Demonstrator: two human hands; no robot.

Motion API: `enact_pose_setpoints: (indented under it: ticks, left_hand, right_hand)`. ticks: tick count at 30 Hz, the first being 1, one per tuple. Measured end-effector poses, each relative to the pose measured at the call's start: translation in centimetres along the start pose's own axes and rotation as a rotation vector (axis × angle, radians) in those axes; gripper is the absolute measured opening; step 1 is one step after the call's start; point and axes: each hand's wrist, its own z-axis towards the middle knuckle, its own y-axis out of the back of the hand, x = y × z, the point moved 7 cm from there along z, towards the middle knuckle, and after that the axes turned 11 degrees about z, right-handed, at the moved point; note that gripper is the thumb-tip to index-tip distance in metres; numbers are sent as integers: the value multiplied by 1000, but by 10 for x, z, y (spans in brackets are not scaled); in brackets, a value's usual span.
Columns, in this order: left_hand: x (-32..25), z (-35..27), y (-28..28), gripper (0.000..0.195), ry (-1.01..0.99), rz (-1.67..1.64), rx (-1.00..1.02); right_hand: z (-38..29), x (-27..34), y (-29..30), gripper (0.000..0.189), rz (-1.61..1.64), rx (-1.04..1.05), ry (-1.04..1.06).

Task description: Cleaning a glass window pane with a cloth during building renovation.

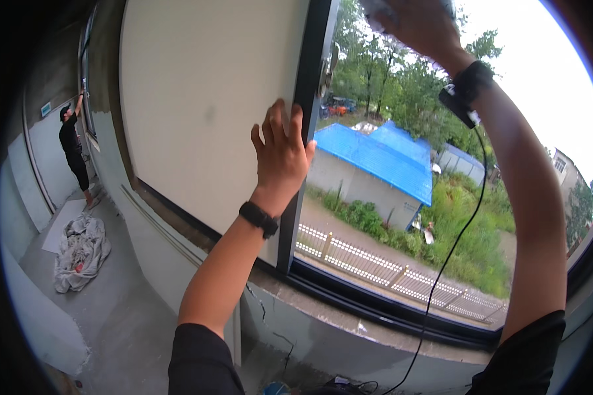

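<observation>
My left hand (282, 148) has its fingers spread against the white panel (202, 108), its thumb and forefinger at the dark upright window frame (301, 123). My right hand (410, 24) is raised high over the window glass (375, 207); something greyish and blurred lies under its fingers at the picture's top edge, and what it is I cannot tell. Both wrists wear black bands, and from a small device on the right one hangs a black cable (457, 237). Near the frame's upright is a window latch (326, 74).
Below the window runs a rough sill (326, 313). A person in dark clothes (71, 143) stands far left, one arm raised to another window. On the grey floor lies a crumpled whitish sheet (81, 252) beside a flat board (62, 224). A blue container (275, 388) stands at the bottom edge.
</observation>
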Motion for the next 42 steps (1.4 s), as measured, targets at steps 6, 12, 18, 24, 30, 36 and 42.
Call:
enact_pose_setpoints:
  ticks: [6, 12, 18, 24, 30, 36, 42]
  left_hand:
    - [3, -6, -3, 75, 28, 16, -18]
    - [-3, -1, -2, 75, 21, -4, -58]
    - [-12, 6, -8, 71, -13, 4, -139]
    - [14, -5, -17, 70, -12, 12, -109]
    - [24, 3, -13, 72, 75, -29, -8]
    - [-80, -65, 54, 37, -5, -607, 131]
    - [-255, -132, 121, 12, 150, -1186, 472]
  right_hand:
    - [-151, 72, -63, 68, -314, 345, -155]
    - [-332, 250, -123, 69, 7, 754, -91]
    - [-391, 304, -149, 67, 179, 791, 62]
    - [-233, 150, -70, 59, 45, 348, -225]
    - [-244, 9, 142, 25, -127, -44, -440]
    - [-376, -45, 312, 27, -595, -58, -316]
    - [-493, -69, 407, 45, -733, -83, -389]
